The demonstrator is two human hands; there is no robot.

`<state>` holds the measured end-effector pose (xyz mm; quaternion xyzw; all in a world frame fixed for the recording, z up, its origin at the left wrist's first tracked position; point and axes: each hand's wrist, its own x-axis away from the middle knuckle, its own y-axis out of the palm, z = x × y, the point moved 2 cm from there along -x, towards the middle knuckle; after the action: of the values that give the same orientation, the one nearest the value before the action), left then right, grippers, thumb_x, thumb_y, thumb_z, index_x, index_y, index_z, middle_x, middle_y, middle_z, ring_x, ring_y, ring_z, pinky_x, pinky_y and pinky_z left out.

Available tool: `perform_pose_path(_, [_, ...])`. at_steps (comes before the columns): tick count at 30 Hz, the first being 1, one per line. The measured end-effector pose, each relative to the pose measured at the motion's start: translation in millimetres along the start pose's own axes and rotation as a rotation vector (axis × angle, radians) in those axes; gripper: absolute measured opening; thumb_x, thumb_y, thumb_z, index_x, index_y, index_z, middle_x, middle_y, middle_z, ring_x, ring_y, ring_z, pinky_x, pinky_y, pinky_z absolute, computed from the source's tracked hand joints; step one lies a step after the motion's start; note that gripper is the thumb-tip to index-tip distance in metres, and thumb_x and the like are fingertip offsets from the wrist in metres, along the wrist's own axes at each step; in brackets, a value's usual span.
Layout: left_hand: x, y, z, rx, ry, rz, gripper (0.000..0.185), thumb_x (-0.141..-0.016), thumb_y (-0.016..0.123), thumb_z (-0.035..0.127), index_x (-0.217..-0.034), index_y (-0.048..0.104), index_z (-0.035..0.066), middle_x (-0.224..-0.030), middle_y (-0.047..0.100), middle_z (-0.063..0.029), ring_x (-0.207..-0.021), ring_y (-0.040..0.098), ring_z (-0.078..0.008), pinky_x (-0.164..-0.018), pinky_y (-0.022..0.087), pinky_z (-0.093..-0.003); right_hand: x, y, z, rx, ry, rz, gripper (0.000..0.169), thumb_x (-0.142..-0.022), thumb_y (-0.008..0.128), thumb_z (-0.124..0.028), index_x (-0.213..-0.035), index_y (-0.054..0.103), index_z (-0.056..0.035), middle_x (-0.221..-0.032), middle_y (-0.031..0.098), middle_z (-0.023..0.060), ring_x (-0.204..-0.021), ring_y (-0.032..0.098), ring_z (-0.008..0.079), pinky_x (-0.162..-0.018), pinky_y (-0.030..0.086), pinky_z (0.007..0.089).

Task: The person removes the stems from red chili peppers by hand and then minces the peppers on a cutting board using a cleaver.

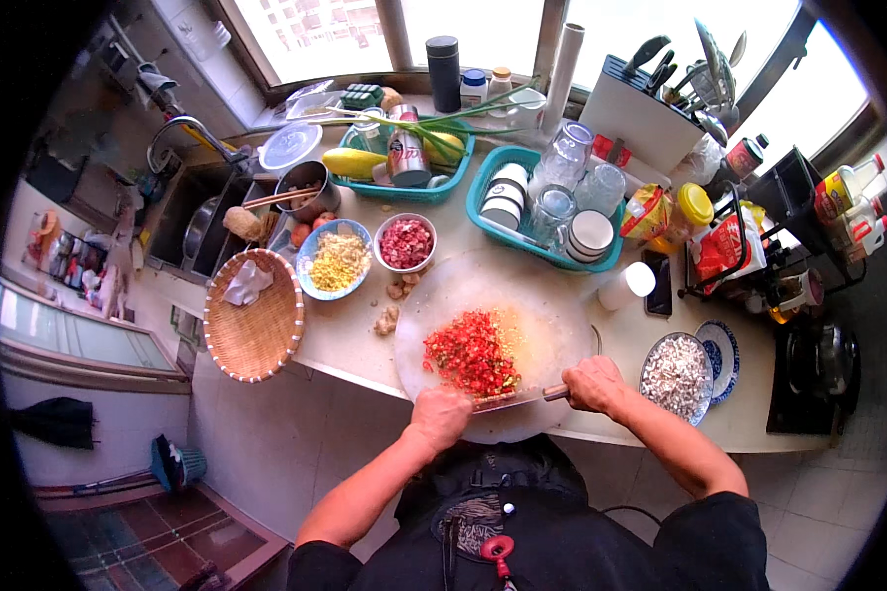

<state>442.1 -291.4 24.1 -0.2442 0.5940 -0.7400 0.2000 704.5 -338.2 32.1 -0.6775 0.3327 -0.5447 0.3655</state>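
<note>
Chopped red chillies (471,351) are heaped on a round, pale cutting board (562,310), with wet seeds spread on the heap's right side. A kitchen knife (510,400) lies crosswise along the near edge of the heap. Its handle is in my right hand (593,384), at the board's right edge. My left hand (442,415) is closed at the opposite end of the blade and hides that end. Left of the board are pieces of ginger (387,320), a white bowl of diced raw meat (405,242) and a blue bowl of minced yellow and pale ingredients (334,258).
A wicker basket (255,325) overhangs the counter's front edge. Teal baskets hold cups and glasses (547,255) and vegetables (421,193). To the right are a white container (627,286), a phone (658,284), a plate of chopped pale food (676,377) and a stove (809,369).
</note>
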Motion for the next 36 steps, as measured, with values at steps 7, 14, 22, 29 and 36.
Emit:
perform_pose_path(7, [1, 4, -7, 0.006, -0.037, 0.026, 0.007, -0.068, 0.057, 0.01, -0.064, 0.061, 0.007, -0.064, 0.062, -0.0107, -0.063, 0.065, -0.0243, -0.053, 0.051, -0.0364, -11, -25, -4, 0.033, -0.017, 0.018, 0.014, -0.068, 0.055, -0.015, -0.066, 0.067, -0.0071, -0.068, 0.064, 0.0171, -0.064, 0.064, 0.0327, -0.059, 0.051, 0.041])
perform_pose_path(14, [11, 12, -8, 0.045, -0.084, 0.052, 0.007, -0.07, 0.056, 0.009, -0.069, 0.062, 0.006, -0.065, 0.064, -0.0121, -0.06, 0.066, -0.0248, -0.051, 0.052, -0.0368, -9, -48, -19, 0.08, -0.047, -0.03, 0.014, -0.069, 0.055, -0.014, -0.067, 0.067, -0.0071, -0.069, 0.065, 0.0164, -0.066, 0.064, 0.033, -0.061, 0.051, 0.0399])
perform_pose_path(22, [2, 11, 2, -0.003, -0.107, 0.03, 0.01, -0.072, 0.055, 0.009, -0.068, 0.063, 0.006, -0.065, 0.064, -0.0126, -0.06, 0.066, -0.025, -0.052, 0.053, -0.0357, -31, -34, 9, 0.07, -0.087, -0.015, 0.013, -0.066, 0.058, -0.019, -0.068, 0.067, -0.0097, -0.069, 0.064, 0.0159, -0.065, 0.064, 0.0335, -0.061, 0.051, 0.0425])
perform_pose_path(29, [-10, -6, 0, 0.041, -0.085, -0.051, 0.012, -0.073, 0.053, 0.01, -0.066, 0.062, 0.006, -0.068, 0.065, -0.0142, -0.066, 0.066, -0.0267, -0.057, 0.053, -0.038, -27, -30, 8, 0.075, -0.061, -0.021, 0.014, -0.067, 0.055, -0.014, -0.066, 0.067, -0.0073, -0.07, 0.065, 0.0168, -0.066, 0.064, 0.0333, -0.061, 0.051, 0.0407])
perform_pose_path(36, [-10, -8, -25, 0.07, -0.022, -0.064, 0.008, -0.071, 0.054, 0.01, -0.07, 0.061, 0.007, -0.07, 0.065, -0.0138, -0.067, 0.066, -0.0283, -0.056, 0.052, -0.0396, -18, -47, -11, 0.057, 0.019, -0.038, 0.014, -0.067, 0.055, -0.014, -0.067, 0.067, -0.0064, -0.072, 0.065, 0.0182, -0.069, 0.065, 0.0331, -0.062, 0.051, 0.0407])
